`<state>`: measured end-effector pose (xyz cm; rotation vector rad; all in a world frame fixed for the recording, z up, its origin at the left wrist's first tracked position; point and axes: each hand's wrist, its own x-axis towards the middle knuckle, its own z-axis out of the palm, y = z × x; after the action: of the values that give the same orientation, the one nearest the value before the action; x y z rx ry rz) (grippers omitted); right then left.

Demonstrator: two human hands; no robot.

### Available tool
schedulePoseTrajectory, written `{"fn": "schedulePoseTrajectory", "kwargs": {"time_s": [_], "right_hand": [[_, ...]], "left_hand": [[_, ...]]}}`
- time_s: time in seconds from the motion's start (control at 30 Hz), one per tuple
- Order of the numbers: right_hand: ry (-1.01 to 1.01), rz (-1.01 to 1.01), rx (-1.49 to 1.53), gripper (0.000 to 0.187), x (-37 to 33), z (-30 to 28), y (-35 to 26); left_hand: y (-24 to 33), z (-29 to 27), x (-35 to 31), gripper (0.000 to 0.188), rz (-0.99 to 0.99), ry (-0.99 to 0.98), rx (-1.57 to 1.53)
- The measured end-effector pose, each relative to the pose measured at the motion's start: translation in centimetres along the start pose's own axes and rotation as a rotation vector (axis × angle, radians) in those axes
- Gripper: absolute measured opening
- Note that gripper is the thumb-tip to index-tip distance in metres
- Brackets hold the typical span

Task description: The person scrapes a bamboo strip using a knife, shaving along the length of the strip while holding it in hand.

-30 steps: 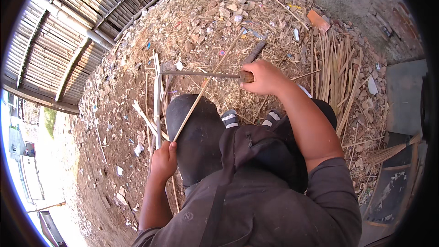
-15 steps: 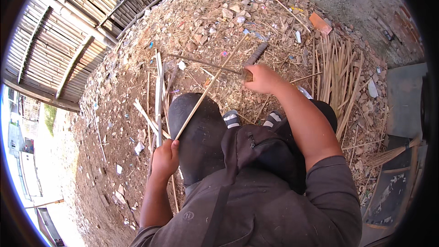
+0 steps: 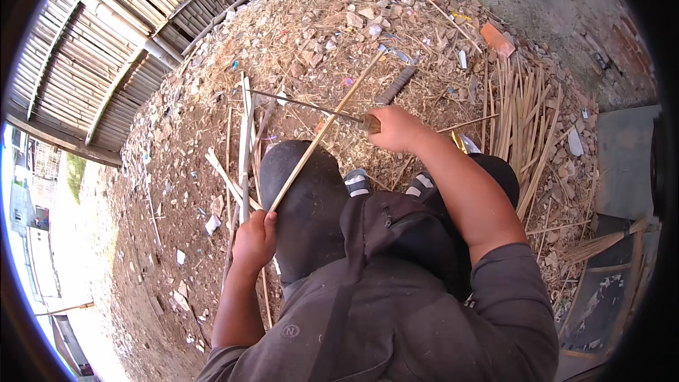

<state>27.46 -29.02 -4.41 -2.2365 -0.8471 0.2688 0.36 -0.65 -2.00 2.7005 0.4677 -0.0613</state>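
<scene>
My left hand (image 3: 254, 240), beside my left knee, is closed around the near end of a pale bamboo strip (image 3: 322, 134). The strip slants up and away to the right across the knee. In front of my knees, my right hand (image 3: 396, 129) grips the wooden handle of a long thin-bladed knife (image 3: 304, 103). Its blade points left and crosses the strip beyond the knee; whether the edge touches it I cannot tell. Beyond my right hand a dark ridged rod (image 3: 396, 85) lies on the ground. Several other pale strips (image 3: 245, 134) lie just left of the knee.
A bundle of split bamboo strips (image 3: 520, 120) lies at the right, near an orange brick (image 3: 497, 40). Stones, straw and litter cover the ground. A bamboo fence (image 3: 92, 42) stands at far left, a wall (image 3: 537, 0) at far right, and grey panels (image 3: 626, 163) at the right.
My right hand has drawn slightly left and nearer with the knife, its blade shifting left across the strip. My left hand keeps its hold with little movement.
</scene>
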Motion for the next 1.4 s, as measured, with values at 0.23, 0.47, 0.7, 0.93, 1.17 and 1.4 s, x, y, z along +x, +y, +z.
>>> {"fn": "schedulePoseTrajectory", "kwargs": {"time_s": [0.23, 0.47, 0.7, 0.93, 1.17, 1.4], "right_hand": [[-0.105, -0.049, -0.118, 0.021, -0.1, 0.2, -0.2], [-0.199, -0.11, -0.409, 0.023, -1.0, -0.4, -4.7], [-0.038, -0.075, -0.221, 0.022, -0.2, 0.3, -2.1], [0.193, 0.228, -0.087, 0.019, 0.7, -1.8, 5.6], [-0.154, -0.069, -0.334, 0.035, -1.1, -0.6, -2.2], [-0.028, 0.055, -0.118, 0.028, 0.5, -0.6, 0.5]], "left_hand": [[1.5, -0.3, 0.3, 0.041, -0.002, 0.004, -0.006], [0.1, -0.3, -0.1, 0.042, 0.016, -0.005, 0.021], [0.8, -0.4, 0.6, 0.042, -0.031, -0.006, 0.05], [2.2, -1.5, 0.6, 0.041, -0.034, -0.031, 0.07], [2.1, -1.5, 0.3, 0.042, -0.016, -0.016, 0.075], [1.3, -1.7, 0.6, 0.045, -0.023, -0.047, 0.032]]}}
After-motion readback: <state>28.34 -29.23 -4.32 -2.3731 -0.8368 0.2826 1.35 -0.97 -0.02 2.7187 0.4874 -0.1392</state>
